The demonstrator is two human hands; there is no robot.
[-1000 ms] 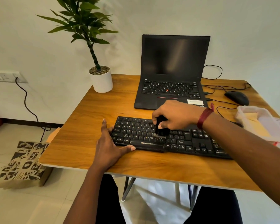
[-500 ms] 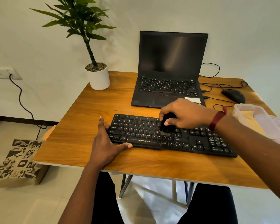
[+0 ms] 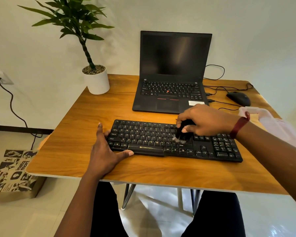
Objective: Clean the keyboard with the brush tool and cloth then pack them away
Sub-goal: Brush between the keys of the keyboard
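A black keyboard (image 3: 143,137) lies across the front half of the wooden table (image 3: 75,134). My right hand (image 3: 205,121) grips a small black brush tool (image 3: 182,134), whose pale bristle tips touch the keys just right of the letter block. My left hand (image 3: 106,151) rests flat on the table against the keyboard's left end, thumb along its front edge and fingers straight. A pale cloth or pouch (image 3: 270,124) lies at the table's right edge, partly hidden behind my right forearm.
An open black laptop (image 3: 171,93) stands behind the keyboard, with cables and a black mouse (image 3: 238,98) to its right. A potted plant (image 3: 97,81) sits at the back left corner. A printed paper bag (image 3: 12,173) stands on the floor at left.
My right hand has swept the brush rightward along the keys, from the middle of the letter block to its right end. My left hand has stayed at the keyboard's left end.
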